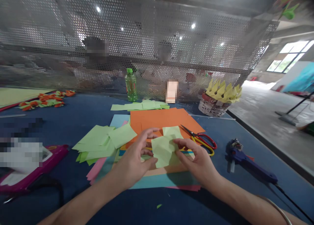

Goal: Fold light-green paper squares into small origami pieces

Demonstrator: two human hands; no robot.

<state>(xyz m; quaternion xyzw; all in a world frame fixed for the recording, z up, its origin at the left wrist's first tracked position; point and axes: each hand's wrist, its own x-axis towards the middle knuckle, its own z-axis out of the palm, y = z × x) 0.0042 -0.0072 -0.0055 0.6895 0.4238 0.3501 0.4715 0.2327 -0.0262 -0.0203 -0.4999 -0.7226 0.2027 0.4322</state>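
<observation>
Between my hands is a square of pale green paper, held over a stack of coloured paper. My right hand pinches its right edge between thumb and fingers. At its left edge is my left hand, the thumb on the lower left corner and the index finger stretched out above. Another pale green piece lies just behind the square. Beneath are orange sheets and a light blue sheet. Scissors with red and yellow handles rest to the right of the stack. Left of my left hand lies a loose pile of green paper squares.
A blue glue gun with a cord lies at right. Further back stand a green bottle, a basket with yellow paper points and green strips. Orange-green folded pieces and a magenta object are at left. A perforated metal screen borders the table.
</observation>
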